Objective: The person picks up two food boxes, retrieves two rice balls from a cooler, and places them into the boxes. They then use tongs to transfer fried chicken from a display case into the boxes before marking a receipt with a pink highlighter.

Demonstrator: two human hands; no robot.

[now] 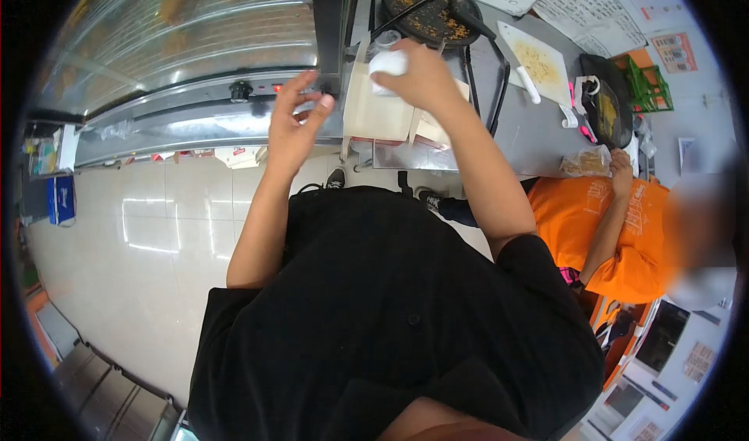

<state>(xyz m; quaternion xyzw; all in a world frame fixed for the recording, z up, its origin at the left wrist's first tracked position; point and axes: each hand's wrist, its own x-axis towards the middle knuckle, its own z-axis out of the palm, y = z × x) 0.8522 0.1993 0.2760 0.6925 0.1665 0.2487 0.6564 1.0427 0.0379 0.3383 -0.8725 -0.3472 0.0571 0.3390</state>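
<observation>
My right hand (425,82) is closed around a small white container (388,70), held above an open cream-coloured cardboard box (367,117) at the counter's edge. Part of the container is hidden by my fingers. Just left of the box, my left hand (299,125) is raised with its fingers apart and nothing in it. Behind my right hand lies a round black tray (409,26) with golden crumbs and black tongs (417,10).
A glass-fronted display case (195,43) stands left. Farther right are a cutting board (538,60) with crumbs, a white-handled knife (527,85) and a green basket (651,86). A person in an orange shirt (593,207) stands right, one hand by a plastic bag (587,162).
</observation>
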